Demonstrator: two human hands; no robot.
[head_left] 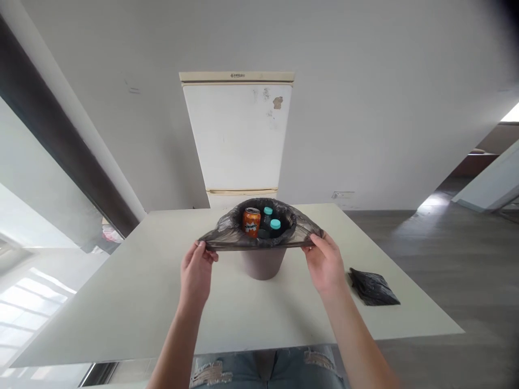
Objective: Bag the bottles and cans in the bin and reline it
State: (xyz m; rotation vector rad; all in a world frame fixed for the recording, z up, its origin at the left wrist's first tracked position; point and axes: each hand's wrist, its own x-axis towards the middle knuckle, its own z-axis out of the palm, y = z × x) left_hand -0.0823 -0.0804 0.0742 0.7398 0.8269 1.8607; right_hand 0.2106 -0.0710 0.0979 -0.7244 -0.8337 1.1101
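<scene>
A small grey bin (263, 263) stands on a white table (141, 292), lined with a dark, see-through bin bag (227, 232). My left hand (197, 270) pinches the bag's left edge and my right hand (324, 258) pinches its right edge, so the near rim is pulled out wide and taut above the bin. Inside the bag sit an orange drink can (251, 221) and two dark bottles with teal caps (275, 224).
A folded stack of black bags (373, 287) lies on the table to my right. A white fridge (237, 138) stands against the wall behind the table. Grey floor runs off to the right, and windows are at the left.
</scene>
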